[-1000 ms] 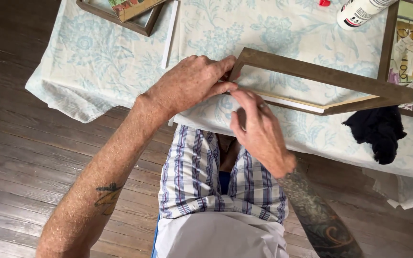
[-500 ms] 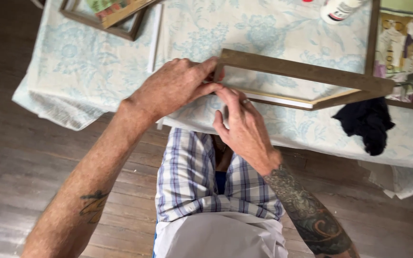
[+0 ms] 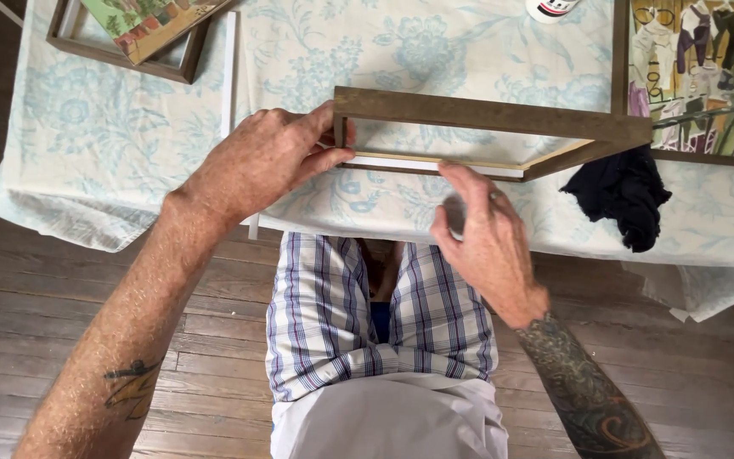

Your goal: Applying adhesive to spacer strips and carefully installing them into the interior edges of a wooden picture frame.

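Far-left corner of the table (image 3: 87, 170): a second wooden frame (image 3: 112, 53) lies flat on the pale blue floral cloth (image 3: 299, 59), with a small colourful painting (image 3: 150, 19) resting tilted across it. Just right of that frame, a thin white strip (image 3: 229, 72) runs toward the near edge.

Left hand (image 3: 261, 161) is at the near edge, left of centre. It is closed on the left end of the brown wooden picture frame (image 3: 486, 115): fingers over the top of the corner, thumb pressing the near rail from below. Firm grip.

The brown frame sits near the table's near edge, centre to right. It is propped up on its near rail and tilted, so the far rail is raised. A pale inner lip shows along the near rail.

Right hand (image 3: 486, 242) is at the near edge, centre. Fingers are loosely spread, holding nothing; the fingertips touch the underside of the frame's near rail about midway along.

A dark cloth (image 3: 622, 195) is bunched at the near edge, touching the frame's right corner. At the far edge, right of centre, the bottom of a white bottle (image 3: 551, 8) is just in view. Far-right corner: a framed painting (image 3: 698, 76) of clothing figures lies flat, just beside the brown frame's right end.
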